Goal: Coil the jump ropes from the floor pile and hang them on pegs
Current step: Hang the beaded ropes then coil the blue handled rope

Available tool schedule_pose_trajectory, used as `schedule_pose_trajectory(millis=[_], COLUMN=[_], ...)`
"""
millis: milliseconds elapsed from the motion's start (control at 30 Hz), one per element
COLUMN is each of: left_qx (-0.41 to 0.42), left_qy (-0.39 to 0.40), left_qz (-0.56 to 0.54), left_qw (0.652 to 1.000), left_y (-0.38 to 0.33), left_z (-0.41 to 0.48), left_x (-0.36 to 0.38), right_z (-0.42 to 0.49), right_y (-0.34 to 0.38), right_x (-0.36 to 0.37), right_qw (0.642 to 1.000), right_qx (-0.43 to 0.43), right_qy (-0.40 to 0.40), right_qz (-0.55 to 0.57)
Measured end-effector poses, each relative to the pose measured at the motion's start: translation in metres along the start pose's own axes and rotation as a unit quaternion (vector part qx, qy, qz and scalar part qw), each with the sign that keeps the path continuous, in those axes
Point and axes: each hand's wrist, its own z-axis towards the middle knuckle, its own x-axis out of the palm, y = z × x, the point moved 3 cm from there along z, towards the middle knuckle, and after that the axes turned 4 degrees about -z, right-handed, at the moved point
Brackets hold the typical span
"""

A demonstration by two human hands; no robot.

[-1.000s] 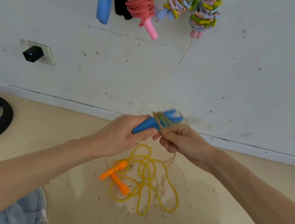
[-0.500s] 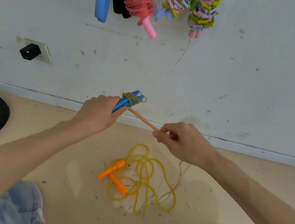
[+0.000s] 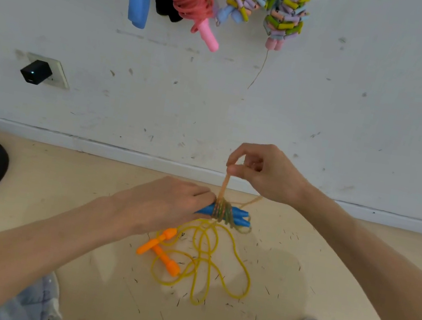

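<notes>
Partly, the pair of bright blue plastic jump-rope handles (image 3: 240,217) is hidden: the left hand (image 3: 166,205) curls round their left ends, and turns of thin orange-tan cord (image 3: 226,183) cover their middle. They sit at frame centre, above the tan floor (image 3: 340,265), long axis nearly level, free ends pointing right and slightly down. The right hand (image 3: 265,173), just above, pinches the cord between thumb and forefinger, holding a taut stretch straight up from the wraps (its other fingers are curled). Below lies a loose yellow plastic rope with orange handles (image 3: 203,259). The top edge cuts off coiled ropes (image 3: 194,3) hanging on the white wall (image 3: 351,113).
</notes>
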Motion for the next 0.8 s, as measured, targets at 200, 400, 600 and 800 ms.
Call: schedule_pose_trajectory(millis=[200, 400, 600, 800], left_qx=[-0.110, -0.241, -0.274, -0.285], left_qy=[-0.146, -0.144, -0.110, -0.068], left_qz=[-0.231, -0.177, -0.082, 0.003], left_qw=[0.956, 0.943, 0.952, 0.956], left_y=[0.027, 0.071, 0.077, 0.085], left_z=[0.003, -0.001, 0.003, -0.002], left_x=[-0.019, -0.012, 0.002, 0.002], right_z=[-0.018, -0.028, -0.025, -0.033], right_y=[-0.022, -0.008, -0.001, 0.024], right_x=[0.029, 0.036, 0.024, 0.022], right_qw=[0.963, 0.943, 0.985, 0.981], right_qx=[0.105, 0.112, 0.147, -0.016], right_qy=[0.107, 0.222, 0.094, 0.049], right_qz=[0.225, 0.220, -0.008, -0.186])
